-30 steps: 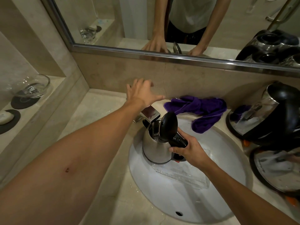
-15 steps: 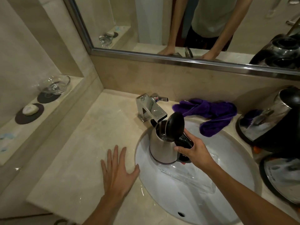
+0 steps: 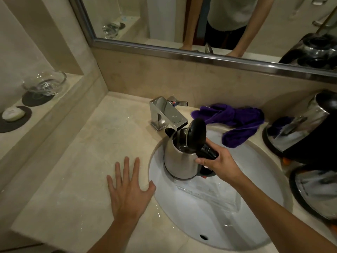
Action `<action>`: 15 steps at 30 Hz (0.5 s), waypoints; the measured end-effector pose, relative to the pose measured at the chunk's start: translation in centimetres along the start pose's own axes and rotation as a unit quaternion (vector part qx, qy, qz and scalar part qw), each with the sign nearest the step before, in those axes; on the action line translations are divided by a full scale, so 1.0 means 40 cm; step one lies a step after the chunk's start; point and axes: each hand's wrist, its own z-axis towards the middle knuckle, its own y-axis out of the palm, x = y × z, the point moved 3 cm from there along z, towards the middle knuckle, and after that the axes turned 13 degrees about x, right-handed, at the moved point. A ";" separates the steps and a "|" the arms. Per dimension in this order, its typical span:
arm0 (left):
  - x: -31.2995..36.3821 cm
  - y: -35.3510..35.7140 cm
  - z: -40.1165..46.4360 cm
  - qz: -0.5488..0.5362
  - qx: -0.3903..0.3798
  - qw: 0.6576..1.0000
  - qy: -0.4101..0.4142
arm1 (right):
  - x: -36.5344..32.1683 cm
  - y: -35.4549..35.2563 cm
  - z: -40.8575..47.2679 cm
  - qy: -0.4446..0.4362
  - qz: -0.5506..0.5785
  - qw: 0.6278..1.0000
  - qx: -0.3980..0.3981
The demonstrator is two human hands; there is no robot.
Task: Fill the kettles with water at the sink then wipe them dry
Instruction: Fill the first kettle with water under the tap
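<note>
Left hand lies flat, fingers spread, on the counter at 7 o'clock. Right hand grips the handle of the kettle, lid raised, in the sink under the tap; water flow cannot be made out. Cloth at 1 o'clock.

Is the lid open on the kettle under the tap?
Open: the black lid stands tipped up over the kettle, baring its inside, while the right hand grips its handle.

kettle handle mostly hidden under right hand; lower right kettle cut off by edge
</note>
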 end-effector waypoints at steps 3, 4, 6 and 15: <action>0.003 -0.001 0.003 0.003 0.001 1.000 -0.001 | 0.002 -0.003 0.010 -0.015 -0.016 1.000 -0.001; 0.004 -0.003 0.002 0.000 0.003 1.000 -0.002 | 0.004 -0.003 0.012 -0.017 -0.016 1.000 -0.003; 0.006 -0.008 0.002 -0.003 0.008 1.000 -0.003 | 0.005 -0.001 0.013 -0.021 -0.007 1.000 -0.012; 0.013 -0.025 0.005 -0.008 0.012 1.000 -0.010 | -0.003 -0.001 0.011 -0.038 -0.010 0.999 -0.005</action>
